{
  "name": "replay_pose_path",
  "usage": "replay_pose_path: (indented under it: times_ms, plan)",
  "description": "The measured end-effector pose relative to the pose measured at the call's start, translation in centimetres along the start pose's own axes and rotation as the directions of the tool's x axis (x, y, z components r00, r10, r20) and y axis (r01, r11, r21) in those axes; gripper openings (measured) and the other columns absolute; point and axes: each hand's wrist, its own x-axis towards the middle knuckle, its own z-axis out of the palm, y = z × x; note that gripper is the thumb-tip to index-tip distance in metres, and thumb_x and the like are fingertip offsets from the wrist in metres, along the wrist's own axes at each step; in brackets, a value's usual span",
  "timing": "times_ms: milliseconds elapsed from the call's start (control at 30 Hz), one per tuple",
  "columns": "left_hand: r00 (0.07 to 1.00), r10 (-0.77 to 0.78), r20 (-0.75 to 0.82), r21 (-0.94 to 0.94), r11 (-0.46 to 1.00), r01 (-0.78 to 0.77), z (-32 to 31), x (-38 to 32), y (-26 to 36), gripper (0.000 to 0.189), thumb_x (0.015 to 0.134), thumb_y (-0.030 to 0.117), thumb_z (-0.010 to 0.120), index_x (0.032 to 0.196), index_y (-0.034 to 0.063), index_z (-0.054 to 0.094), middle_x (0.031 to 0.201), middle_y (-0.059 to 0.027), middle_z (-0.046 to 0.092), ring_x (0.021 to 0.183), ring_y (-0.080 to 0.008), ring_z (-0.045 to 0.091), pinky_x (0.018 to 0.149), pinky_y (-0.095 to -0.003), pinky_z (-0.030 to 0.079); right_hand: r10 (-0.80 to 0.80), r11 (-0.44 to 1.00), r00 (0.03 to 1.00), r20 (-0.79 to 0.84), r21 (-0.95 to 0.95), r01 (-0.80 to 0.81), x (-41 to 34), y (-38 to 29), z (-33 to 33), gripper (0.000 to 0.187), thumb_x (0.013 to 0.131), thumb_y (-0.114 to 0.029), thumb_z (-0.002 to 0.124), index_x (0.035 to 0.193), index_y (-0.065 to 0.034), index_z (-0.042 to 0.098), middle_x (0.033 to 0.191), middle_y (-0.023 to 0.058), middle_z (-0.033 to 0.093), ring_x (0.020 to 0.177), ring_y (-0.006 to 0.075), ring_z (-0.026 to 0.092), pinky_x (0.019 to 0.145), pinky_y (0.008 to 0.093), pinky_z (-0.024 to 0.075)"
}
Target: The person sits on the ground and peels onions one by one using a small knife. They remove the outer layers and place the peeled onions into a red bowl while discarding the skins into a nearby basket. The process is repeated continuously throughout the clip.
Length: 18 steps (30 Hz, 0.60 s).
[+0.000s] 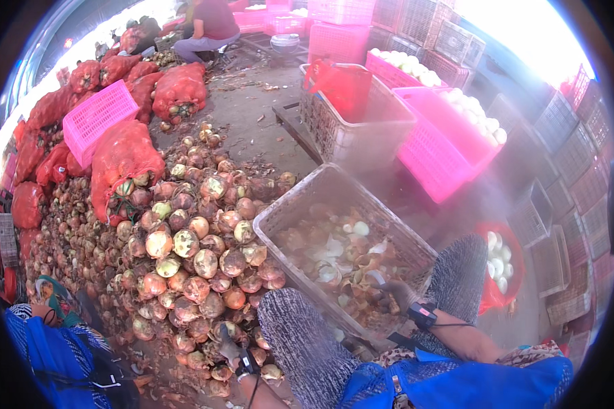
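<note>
My left hand (229,348), dark-gloved and with a strapped device at the wrist, is down against the near edge of a heap of unpeeled onions (197,289). Its fingers are partly hidden among the onions, so a hold is not clear. Over the right end of a worn plastic crate (307,176) is my right hand (398,296), also gloved. A small pale piece (376,277) shows at its fingertips; whether it is a blade or peel cannot be told. Onion skins (355,271) and a white peeled onion (360,228) lie in the crate, between my knees.
Red mesh sacks (128,153) and a pink crate (101,122) stand left. Ahead are a grey crate (337,140) and a pink crate of peeled onions (440,148). A red basin (517,276) is beside my right knee. Another person (61,353) is close at left.
</note>
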Motion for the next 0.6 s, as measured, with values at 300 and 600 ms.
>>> replay_pose_path:
  times_ms: [300,600]
  plan:
    - [0.789,0.39,0.475,-0.45,0.878,-0.163,-1.5,-10.5,5.7,0.057,0.098,0.046,0.062,0.146,0.019,0.049,0.141,-0.0045,0.056,0.123,-0.0268,0.058,0.103,-0.0497,0.051,0.006,1.0,0.977,0.211,-0.026,-0.001,-1.1,-0.4,2.3,0.022,0.093,-0.019,0.06,0.102,0.0006,0.059,0.093,0.0169,0.068,0.048,0.0112,0.047,0.045,0.0311,0.0409]
    - [0.278,0.49,0.827,-0.308,0.806,-0.504,8.6,-31.7,16.7,0.079,0.081,0.012,0.065,0.154,0.0034,0.035,0.146,-0.0125,0.051,0.13,-0.0277,0.054,0.11,-0.0401,0.045,-0.022,0.999,0.786,0.618,0.047,-0.009,-8.0,-0.4,10.8,0.033,0.098,-0.026,0.054,0.101,0.0056,0.062,0.069,0.0081,0.057,0.048,0.0107,0.044,0.043,0.0269,0.0325]
